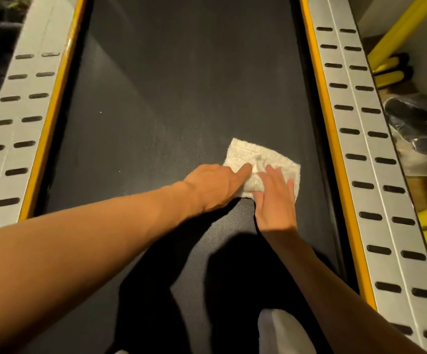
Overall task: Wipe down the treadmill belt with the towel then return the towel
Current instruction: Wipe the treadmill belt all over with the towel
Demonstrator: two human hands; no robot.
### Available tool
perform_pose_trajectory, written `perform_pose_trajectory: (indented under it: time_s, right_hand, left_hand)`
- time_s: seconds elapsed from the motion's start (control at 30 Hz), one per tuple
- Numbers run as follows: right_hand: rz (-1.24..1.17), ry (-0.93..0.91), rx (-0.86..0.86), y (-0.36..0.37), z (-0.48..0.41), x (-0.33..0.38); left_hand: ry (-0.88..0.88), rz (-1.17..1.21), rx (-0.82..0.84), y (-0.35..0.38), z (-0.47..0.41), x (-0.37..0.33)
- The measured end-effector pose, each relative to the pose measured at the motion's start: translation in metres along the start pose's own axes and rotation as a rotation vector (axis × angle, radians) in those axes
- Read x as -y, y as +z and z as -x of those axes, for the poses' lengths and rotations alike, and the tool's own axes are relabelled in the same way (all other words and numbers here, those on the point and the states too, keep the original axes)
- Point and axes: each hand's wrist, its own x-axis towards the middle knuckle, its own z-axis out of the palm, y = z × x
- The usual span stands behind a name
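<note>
A small white towel [253, 157] lies folded on the dark treadmill belt [171, 93], right of the belt's middle. My left hand [215, 186] reaches in from the left and rests on the towel's near left part, its index finger stretched out over the cloth and the other fingers hidden under the hand. My right hand [276, 200] lies flat with straight fingers on the towel's near right part. Both hands touch the towel side by side.
Yellow strips and grey slotted side rails [360, 139] [15, 123] border the belt on both sides. Yellow bars [396, 29] and dark dumbbells [411, 121] lie beyond the right rail. A white-clad knee [281, 330] shows at the bottom.
</note>
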Motion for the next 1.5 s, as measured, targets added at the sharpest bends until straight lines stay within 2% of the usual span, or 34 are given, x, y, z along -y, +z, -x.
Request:
perform_pose_trajectory:
  time_s: [0.1,0.23,0.3,0.53,0.6,0.67,0.73,0.83,0.97,1.03,1.13,1.23,1.4,1.5]
  right_hand:
    - [-0.017,-0.005,0.002,0.008,0.006,0.013]
    - [-0.005,-0.134,0.02,0.021,0.044,0.028]
    - [0.005,-0.188,0.018,0.023,0.047,0.029]
    - [-0.01,-0.139,0.063,0.026,-0.011,0.058]
    - [-0.015,-0.176,0.067,0.03,-0.002,0.067]
    - [-0.01,-0.227,0.098,0.037,0.02,0.07]
    - [-0.016,-0.279,0.148,0.043,0.038,0.072]
    - [-0.032,-0.321,0.172,0.046,0.025,0.077]
    - [-0.062,-0.305,0.17,0.05,-0.006,0.094]
    - [-0.052,-0.327,0.164,0.055,-0.002,0.101]
    - [-0.072,-0.41,0.182,0.062,0.026,0.099]
    - [-0.082,-0.504,0.19,0.064,0.05,0.1]
    - [-0.079,-0.475,0.286,0.068,0.015,0.132]
    - [-0.085,-0.489,0.288,0.077,0.005,0.148]
  left_hand:
    - [-0.028,-0.038,0.047,-0.005,-0.007,-0.004]
    - [0.041,-0.032,0.146,-0.001,0.013,0.0]
    - [0.076,-0.04,0.133,0.005,0.025,0.006]
    - [-0.073,-0.103,0.124,-0.019,0.009,0.043]
    - [-0.028,-0.089,0.189,-0.017,0.019,0.048]
    - [0.09,-0.079,0.254,-0.004,0.039,0.05]
    - [0.155,-0.074,0.225,0.014,0.062,0.052]
    - [0.037,-0.013,0.144,0.023,0.074,0.062]
    - [-0.115,0.027,0.173,0.001,0.066,0.078]
    - [-0.112,0.003,0.205,-0.003,0.071,0.079]
    - [-0.004,-0.075,0.24,0.013,0.092,0.071]
    - [0.069,-0.087,0.195,0.036,0.117,0.074]
    - [-0.05,-0.054,0.152,0.031,0.122,0.111]
    - [-0.11,-0.057,0.141,0.026,0.127,0.123]
